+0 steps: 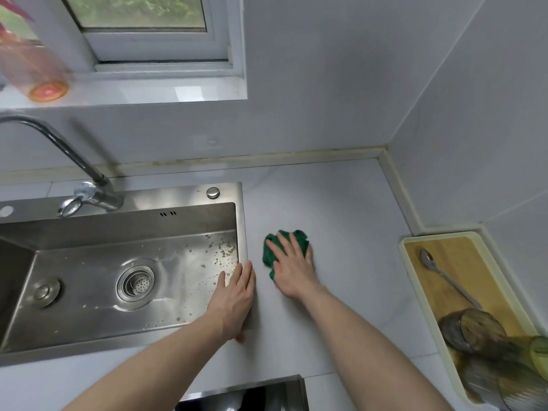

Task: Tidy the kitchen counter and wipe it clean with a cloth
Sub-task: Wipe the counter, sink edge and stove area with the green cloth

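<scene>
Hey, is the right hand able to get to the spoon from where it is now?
Probably yes. The right hand presses the cloth on the counter, and only bare counter lies between it and the spoon on the board.

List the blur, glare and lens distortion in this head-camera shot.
Head view: the pink translucent bottle on the windowsill is motion-smeared; the glass jars on the wooden tray are soft and stretched at the edge; the stainless steel sink shows pale sheen; wall joints fan outward, wide-angle; the crumpled green cloth under the right hand is sharp.
</scene>
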A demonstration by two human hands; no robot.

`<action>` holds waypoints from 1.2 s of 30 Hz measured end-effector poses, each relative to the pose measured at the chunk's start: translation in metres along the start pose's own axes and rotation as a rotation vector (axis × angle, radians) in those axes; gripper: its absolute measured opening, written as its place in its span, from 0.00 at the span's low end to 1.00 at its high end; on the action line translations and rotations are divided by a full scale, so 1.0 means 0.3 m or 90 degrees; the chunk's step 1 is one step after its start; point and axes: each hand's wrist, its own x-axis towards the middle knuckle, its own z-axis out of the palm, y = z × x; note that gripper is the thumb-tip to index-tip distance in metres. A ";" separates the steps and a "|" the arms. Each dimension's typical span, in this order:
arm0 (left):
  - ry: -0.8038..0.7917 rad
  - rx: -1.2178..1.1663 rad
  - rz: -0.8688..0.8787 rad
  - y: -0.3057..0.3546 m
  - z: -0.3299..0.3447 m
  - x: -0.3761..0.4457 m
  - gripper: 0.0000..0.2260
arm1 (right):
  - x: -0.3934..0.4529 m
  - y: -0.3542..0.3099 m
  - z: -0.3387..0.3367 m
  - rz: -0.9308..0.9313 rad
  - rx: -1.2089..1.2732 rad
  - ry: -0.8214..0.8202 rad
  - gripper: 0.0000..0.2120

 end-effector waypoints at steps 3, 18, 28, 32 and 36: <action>0.006 -0.019 -0.006 -0.015 0.011 0.020 0.61 | 0.016 0.156 -0.058 0.103 0.010 0.034 0.29; 0.027 -0.115 -0.021 -0.036 0.056 0.079 0.59 | 0.343 0.356 -0.219 0.306 0.037 0.080 0.32; -0.004 -0.079 -0.035 -0.007 0.001 0.071 0.50 | 0.441 -0.191 -0.108 -0.064 0.063 0.004 0.30; -0.014 -0.077 -0.035 -0.011 -0.011 0.064 0.49 | 0.410 -0.093 -0.119 -0.085 0.117 0.036 0.29; -0.014 -0.084 -0.032 -0.012 -0.019 0.056 0.49 | 0.336 0.117 -0.129 0.018 0.094 0.131 0.27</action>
